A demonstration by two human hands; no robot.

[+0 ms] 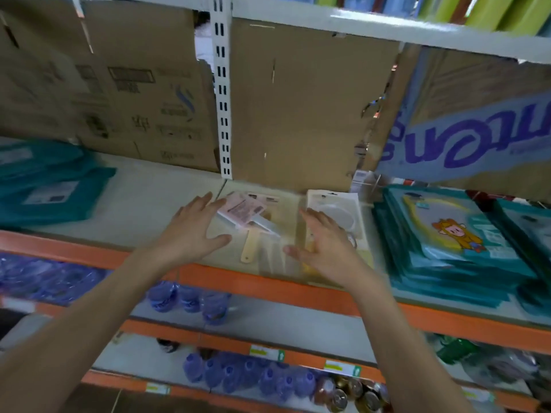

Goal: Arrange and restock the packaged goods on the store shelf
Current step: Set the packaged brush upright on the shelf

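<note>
A pile of clear flat packets [256, 231] lies on the middle shelf board [155, 201]; one holds a pink card and a pale wooden-handled tool. Right of it lies a second packet [337, 210] with a round whitish item. My left hand [193, 228] hovers at the pile's left edge with fingers spread, and its fingertips reach the pink card. My right hand [325, 242] is spread over the seam between the two packets, thumb toward the pile. Neither hand grips anything. The picture is motion-blurred.
Stacks of teal packaged goods [453, 242] sit to the right, another teal pack [47, 186] to the left. Cardboard boxes [292, 108] line the shelf back. The orange shelf edge [238, 278] runs in front. Blue bottles [247, 374] and cans fill the lower shelves.
</note>
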